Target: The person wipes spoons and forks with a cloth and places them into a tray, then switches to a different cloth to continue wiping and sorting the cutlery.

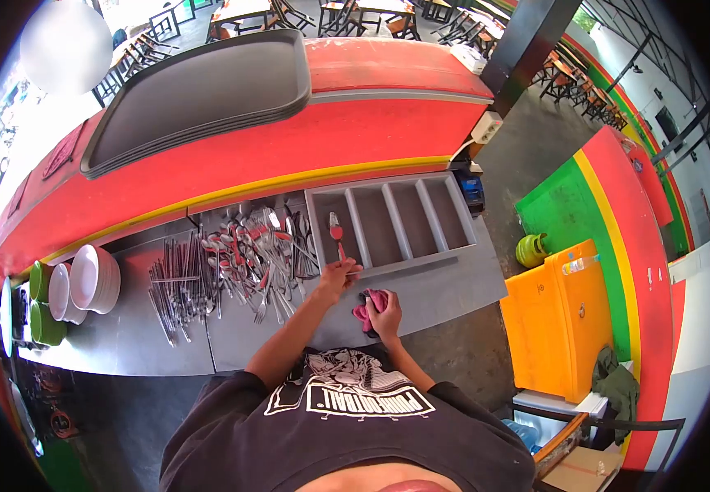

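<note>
a shiny metal spoon [335,228] points away from the person, its handle end pinched in the fingers of the left hand [340,277] and its bowl beyond them, over the leftmost compartment of a grey rectangular cutlery tray [389,269]. whether the spoon touches the compartment floor, i cannot tell. the left hand is at the tray's near edge, closed on the handle. the right hand [385,316] is just beside it, on the right and a little nearer the body, clenched around a crumpled pink and dark cloth [365,312]. the tray has four long compartments, side by side.

left of the tray, a loose heap of metal spoons and forks [261,254] lies on the grey metal counter [306,324], and left of that is a pile of thin, dark metallic utensils [176,283]. farther left stand stacked white bowls [97,280] beside green bowls [46,324]. beyond the counter, black oval trays [207,90] are stacked on a red ledge [392,70].
</note>
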The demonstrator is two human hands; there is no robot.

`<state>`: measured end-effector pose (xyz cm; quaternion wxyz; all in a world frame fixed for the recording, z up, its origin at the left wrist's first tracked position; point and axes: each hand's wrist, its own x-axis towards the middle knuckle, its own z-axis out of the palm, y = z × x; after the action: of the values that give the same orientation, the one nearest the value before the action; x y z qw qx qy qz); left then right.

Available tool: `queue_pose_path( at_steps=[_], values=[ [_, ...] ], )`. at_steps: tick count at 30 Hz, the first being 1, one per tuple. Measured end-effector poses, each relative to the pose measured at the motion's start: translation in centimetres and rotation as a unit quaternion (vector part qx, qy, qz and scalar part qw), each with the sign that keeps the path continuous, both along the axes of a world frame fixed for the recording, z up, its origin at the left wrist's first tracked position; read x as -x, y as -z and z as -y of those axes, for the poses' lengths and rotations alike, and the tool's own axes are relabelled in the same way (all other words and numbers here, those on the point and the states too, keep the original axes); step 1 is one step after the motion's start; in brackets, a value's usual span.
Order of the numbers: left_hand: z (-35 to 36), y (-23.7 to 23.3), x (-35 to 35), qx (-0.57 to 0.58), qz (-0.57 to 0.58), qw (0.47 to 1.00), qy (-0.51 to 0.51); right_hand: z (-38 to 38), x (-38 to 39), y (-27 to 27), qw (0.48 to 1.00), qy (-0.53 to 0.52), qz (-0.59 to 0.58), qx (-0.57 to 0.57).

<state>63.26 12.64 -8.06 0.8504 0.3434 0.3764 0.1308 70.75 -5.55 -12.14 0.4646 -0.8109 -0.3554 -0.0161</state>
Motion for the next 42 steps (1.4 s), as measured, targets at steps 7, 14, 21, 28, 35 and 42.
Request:
queue_pose_path(
  at_steps=[7, 14, 21, 28, 35, 42],
  values=[
    [-1.6, 0.3, -1.3, 0.034, -0.054, 0.998, 0.018, 0.0, -0.3, 0.1, 1.000, 0.003, -0.013, -0.010],
    [-1.3, -1.6, -0.2, -0.032, -0.097, 0.991, 0.086, 0.0, -0.6, 0.5, 1.000, 0.004, -0.017, 0.003],
    [1.1, -4.9, 2.7, -0.168, -0.138, 0.976, 0.026, -0.2, -0.6, 0.3, 1.000, 0.003, -0.028, 0.002],
    [0.2, -0.8, 8.0, -0.188, -0.127, 0.968, -0.107, -0.3, -0.7, 1.1, 1.000, -0.001, -0.005, 0.008],
    [-3.2, 5.7, 10.6, -0.499, -0.342, 0.773, -0.190, -0.6, -0.5, 0.3, 1.000, -0.007, -0.027, 0.004],
    [-4.3, 3.4, 9.0, -0.530, -0.441, 0.723, -0.057, -0.4, -0.6, 0.7, 1.000, -0.008, -0.020, -0.001]
  ],
)
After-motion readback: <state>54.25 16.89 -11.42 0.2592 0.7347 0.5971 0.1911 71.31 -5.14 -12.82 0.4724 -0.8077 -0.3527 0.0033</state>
